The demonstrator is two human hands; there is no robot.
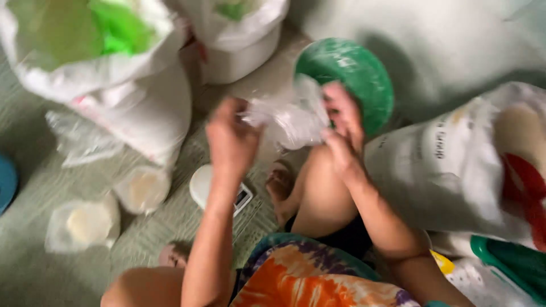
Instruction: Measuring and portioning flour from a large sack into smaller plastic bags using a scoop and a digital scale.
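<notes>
Far left edge: part of a blue round thing [5, 182] on the greenish floor mat [34, 267]. Next to it, lower left, 2 small clear bags filled w/ pale stuff [82, 224] and [142, 189], lying on the mat just beside each other. Above them a crumpled empty clear bag [79, 139], touching the foot of a big white sack [131, 85] w/ green plastic [116, 25] showing in its open top. A white bucket [239, 54] stood behind, lined w/ a white bag, near the sack.

Centre: a small white scale [205, 185] on the mat, partly hidden by the left forearm. Left hand [230, 139] was raised above it, fingers curled & pinched on the left edge of a thin clear plastic bag [290, 116]. Image was motion-blurred, so exact finger placement can't be told. Bag hung in the air betw. the 2 hands, over the person's bent knee and foot [280, 185].

Right hand [341, 128] gripped the bag's right side, fingers bunched together on the plastic. Just behind that hand: a green round bowl [355, 74], dusted white, tilted toward the camera; touching or just behind the hand, can't tell which.

Right: a large white printed sack [449, 165] lying beside the knee, w/ red markings at its far end. Lower right corner: a green tub rim [512, 264].
</notes>
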